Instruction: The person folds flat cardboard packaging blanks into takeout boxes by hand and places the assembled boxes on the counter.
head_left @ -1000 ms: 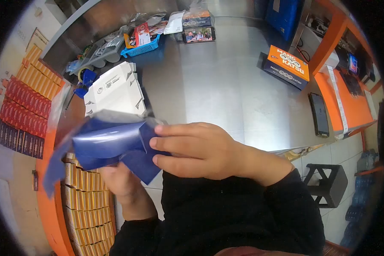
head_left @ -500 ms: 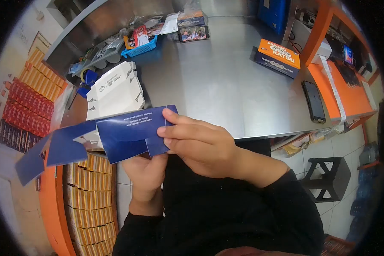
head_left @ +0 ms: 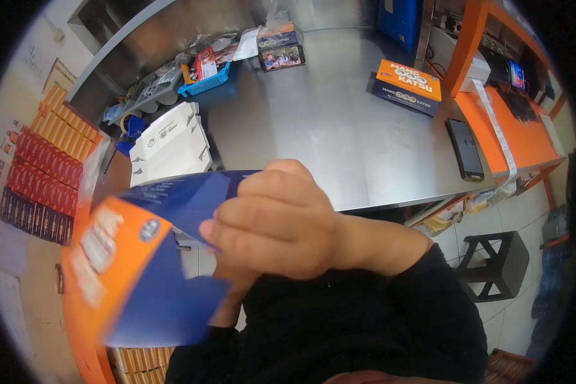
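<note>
A partly folded cardboard food box [head_left: 150, 294], dark blue with an orange panel and white lettering, is held in front of me at the left and blurred by motion. My right hand [head_left: 278, 221] is closed, its fingers curled round the upper right edge of the blue card. Below and behind the card is my left hand [head_left: 237, 278]; its fingers are hidden, so their grip does not show. Just beyond the box lie flat white box blanks [head_left: 173, 141] on the steel table [head_left: 313, 128].
A finished orange-and-blue box [head_left: 406, 86] and a phone [head_left: 465, 150] stand at the table's right. Another phone [head_left: 283, 57] and a blue basket [head_left: 205, 80] are at the back. Stacked boxes [head_left: 41, 173] line the left; a black stool [head_left: 496, 265] is at the right.
The box has turned and swung down towards me, so its orange printed panel now shows. My right hand has moved slightly left and curled more tightly; my left hand has become mostly covered.
</note>
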Available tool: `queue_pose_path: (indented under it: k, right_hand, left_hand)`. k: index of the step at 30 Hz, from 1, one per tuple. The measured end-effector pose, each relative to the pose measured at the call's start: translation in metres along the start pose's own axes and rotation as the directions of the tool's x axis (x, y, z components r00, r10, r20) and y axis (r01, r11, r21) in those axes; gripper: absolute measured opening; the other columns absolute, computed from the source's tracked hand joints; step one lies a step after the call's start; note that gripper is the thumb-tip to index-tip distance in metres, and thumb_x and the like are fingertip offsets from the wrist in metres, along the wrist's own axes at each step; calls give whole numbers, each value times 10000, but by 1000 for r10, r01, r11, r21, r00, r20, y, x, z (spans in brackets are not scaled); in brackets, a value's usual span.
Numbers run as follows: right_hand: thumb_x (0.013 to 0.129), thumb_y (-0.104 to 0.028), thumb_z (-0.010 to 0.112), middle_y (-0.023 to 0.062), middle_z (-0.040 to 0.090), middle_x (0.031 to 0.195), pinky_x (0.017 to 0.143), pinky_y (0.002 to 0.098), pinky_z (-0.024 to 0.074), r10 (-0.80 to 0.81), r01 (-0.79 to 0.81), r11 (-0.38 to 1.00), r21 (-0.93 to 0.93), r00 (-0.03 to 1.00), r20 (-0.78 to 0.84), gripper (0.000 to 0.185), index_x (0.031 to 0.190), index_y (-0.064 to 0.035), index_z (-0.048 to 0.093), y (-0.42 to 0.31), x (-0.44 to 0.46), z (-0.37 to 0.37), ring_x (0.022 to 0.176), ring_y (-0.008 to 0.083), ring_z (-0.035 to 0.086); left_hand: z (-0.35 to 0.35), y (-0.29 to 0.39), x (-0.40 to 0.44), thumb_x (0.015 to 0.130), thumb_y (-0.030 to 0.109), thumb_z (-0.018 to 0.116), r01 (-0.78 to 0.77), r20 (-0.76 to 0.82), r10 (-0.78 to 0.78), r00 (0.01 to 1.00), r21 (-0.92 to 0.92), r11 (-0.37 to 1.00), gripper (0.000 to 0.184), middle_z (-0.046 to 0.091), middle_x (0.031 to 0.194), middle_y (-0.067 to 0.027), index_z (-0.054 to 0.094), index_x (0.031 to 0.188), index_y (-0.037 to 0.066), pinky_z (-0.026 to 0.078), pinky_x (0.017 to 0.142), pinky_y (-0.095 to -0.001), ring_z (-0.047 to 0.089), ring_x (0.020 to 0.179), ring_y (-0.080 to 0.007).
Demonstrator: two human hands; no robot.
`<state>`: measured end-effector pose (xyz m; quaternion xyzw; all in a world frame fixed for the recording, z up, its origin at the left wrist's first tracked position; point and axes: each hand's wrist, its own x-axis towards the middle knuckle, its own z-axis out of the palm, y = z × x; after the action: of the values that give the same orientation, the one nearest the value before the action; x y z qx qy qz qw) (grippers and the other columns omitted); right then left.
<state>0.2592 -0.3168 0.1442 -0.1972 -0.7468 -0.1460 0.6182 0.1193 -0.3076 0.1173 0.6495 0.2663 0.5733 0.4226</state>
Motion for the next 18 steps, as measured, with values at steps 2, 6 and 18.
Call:
queue_pose_path:
  k: [2,6,18]
  right_hand:
    - [706,-123,666,68,624,819,619,311,447,-12,7,998,64,997,78,226,918,-48,648,13,-9,3,721,216,596]
    - [708,-82,669,79,630,826,573,305,449,127,-138,987,87,984,122,158,853,-28,639,9,-29,14,695,227,604]
    - [703,-65,678,165,518,1225,914,353,445,333,-345,938,-4,901,278,461,1142,-198,634,40,-34,3,1087,332,534]
  left_hand:
    - [0,1,0,817,106,658,9,19,-10,1000,2,1000,613,506,1221,-187,333,1314,-45,519,860,-347,567,1067,-254]
    - [1,-2,3,818,97,656,37,45,-37,998,2,999,607,509,1218,-188,336,1314,-45,520,860,-349,568,1067,-256]
    - [-16,-11,23,823,121,664,83,73,-69,995,-207,975,622,497,1235,-198,333,1330,-26,554,819,-354,584,1055,-261]
